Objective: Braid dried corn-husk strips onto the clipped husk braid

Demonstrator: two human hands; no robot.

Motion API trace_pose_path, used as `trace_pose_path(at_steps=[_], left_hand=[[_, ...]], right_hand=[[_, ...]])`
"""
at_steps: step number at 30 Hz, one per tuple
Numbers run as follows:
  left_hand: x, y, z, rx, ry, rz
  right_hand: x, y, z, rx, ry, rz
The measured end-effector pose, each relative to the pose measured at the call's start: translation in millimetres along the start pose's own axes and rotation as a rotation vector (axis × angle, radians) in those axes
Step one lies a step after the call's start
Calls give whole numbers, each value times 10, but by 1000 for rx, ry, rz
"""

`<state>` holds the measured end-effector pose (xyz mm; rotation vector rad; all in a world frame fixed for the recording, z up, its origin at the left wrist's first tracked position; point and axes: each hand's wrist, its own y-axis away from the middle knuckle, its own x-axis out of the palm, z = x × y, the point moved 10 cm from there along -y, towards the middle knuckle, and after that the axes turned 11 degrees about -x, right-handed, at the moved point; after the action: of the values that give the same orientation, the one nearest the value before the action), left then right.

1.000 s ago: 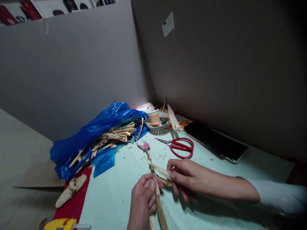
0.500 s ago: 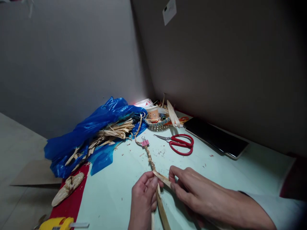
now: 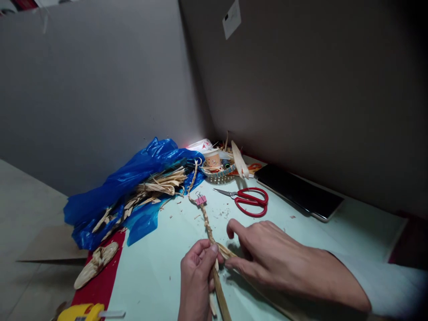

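Observation:
A braid of straw-coloured plant strips (image 3: 206, 223) runs toward me down the table, with a pink binder clip (image 3: 200, 200) gripping it. My left hand (image 3: 199, 269) is closed, pinching the near end of the braid between thumb and fingers. Below it hang loose strips, among them a wide greenish strip (image 3: 220, 295). Another pale strip (image 3: 227, 252) leads right from the pinch and passes under my right hand (image 3: 264, 254). That hand's index finger is lifted and curved, apart from the thumb, whose tip is at the strip. Its other fingers are mostly hidden.
Red-handled scissors (image 3: 250, 201) lie beyond my right hand, near a black tablet-like device (image 3: 297, 191). A blue plastic bag (image 3: 117, 183) with dry strips, a basket (image 3: 219, 174), a woven slipper-shaped piece (image 3: 96, 265) and a yellow glue gun (image 3: 80, 312) surround the work.
My right index finger has lifted away from the thumb, and the hand has come slightly up and left. The strip it was pinching now lies lower. My left hand keeps its pinch.

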<state>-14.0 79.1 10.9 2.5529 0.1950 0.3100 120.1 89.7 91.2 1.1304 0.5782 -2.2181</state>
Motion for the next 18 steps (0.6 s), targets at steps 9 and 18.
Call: trace_pose_path(at_steps=[9, 18], left_hand=[[20, 11, -6, -3, 0, -4], [-41, 1, -83, 81, -143, -149]], right_hand=[[143, -136, 93, -100, -153, 68], [150, -179, -97, -77, -101, -6]])
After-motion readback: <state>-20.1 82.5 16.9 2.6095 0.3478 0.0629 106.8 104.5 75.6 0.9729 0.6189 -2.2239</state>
